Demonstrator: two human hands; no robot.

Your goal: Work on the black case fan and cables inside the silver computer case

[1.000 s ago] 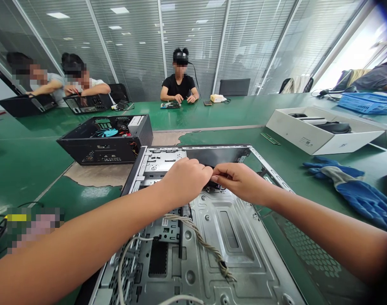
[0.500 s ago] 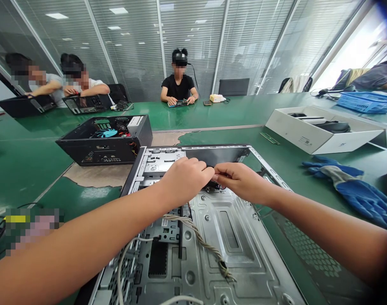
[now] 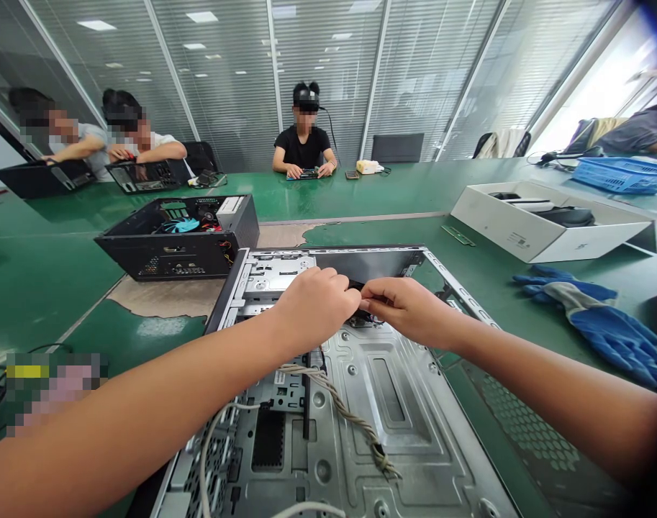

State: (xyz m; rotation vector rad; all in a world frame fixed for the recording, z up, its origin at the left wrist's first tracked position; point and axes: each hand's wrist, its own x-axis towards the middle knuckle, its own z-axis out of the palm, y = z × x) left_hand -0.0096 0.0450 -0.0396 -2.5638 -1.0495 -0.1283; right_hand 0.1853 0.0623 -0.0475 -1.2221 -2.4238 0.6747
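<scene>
An open silver metal computer case (image 3: 328,432) lies before me with its bare inside facing up. Over its far part, my left hand (image 3: 322,298) is closed with the fingers curled. My right hand (image 3: 401,306) meets it fingertip to fingertip in a pinch. Between and just below the fingers shows a small dark bundle that looks like black wires (image 3: 367,316); the fingers hide most of it. Under the left forearm, a twisted beige cable (image 3: 350,414) runs across the case floor. Beside it is a metal drive bracket (image 3: 282,392).
A black computer case (image 3: 171,252) with a blue fan stands at the far left. To the right are a white box (image 3: 544,241), blue gloves (image 3: 603,324), a green memory stick (image 3: 458,235) and a blue basket (image 3: 622,175). Several people sit around the green table (image 3: 360,198).
Both hands have shifted very slightly to the left, still fingertip to fingertip over the far part of the case. The case stays put.
</scene>
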